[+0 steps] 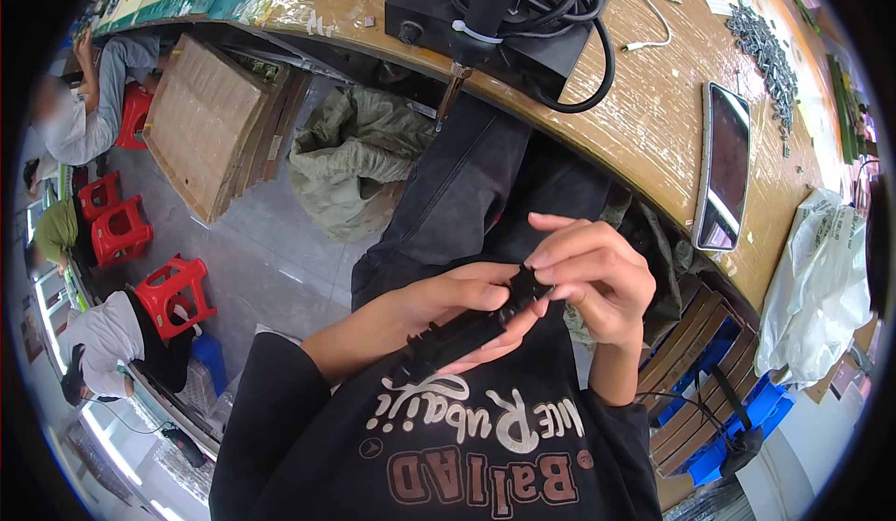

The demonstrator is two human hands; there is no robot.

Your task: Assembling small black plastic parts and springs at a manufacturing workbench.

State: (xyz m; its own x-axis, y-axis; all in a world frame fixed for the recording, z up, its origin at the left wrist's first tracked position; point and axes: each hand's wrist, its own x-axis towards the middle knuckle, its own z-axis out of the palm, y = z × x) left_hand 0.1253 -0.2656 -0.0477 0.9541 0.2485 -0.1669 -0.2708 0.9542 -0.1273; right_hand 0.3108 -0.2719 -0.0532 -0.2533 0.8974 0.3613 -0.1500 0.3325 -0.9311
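Observation:
My left hand (434, 302) is wrapped around a long black plastic part (448, 339) with small raised tabs along its edge, held tilted in front of my chest. The thumb lies on top of it, and the fingers pass underneath. At the part's upper right end, my right hand (602, 274) pinches with thumb and fingertips. Whether a separate small piece sits between those fingertips, I cannot tell. My legs are beneath the table edge, just beyond both hands.
On the wooden table (644, 129) stand a black box (420, 17) with coiled cables and a blue-and-black tool (485, 17) with a metal tip. A phone (725, 162), white cable (658, 17), small dark parts (770, 59) and plastic bag (817, 288) lie rightward. Cardboard (201, 115) and red stools (177, 292) stand left, near people.

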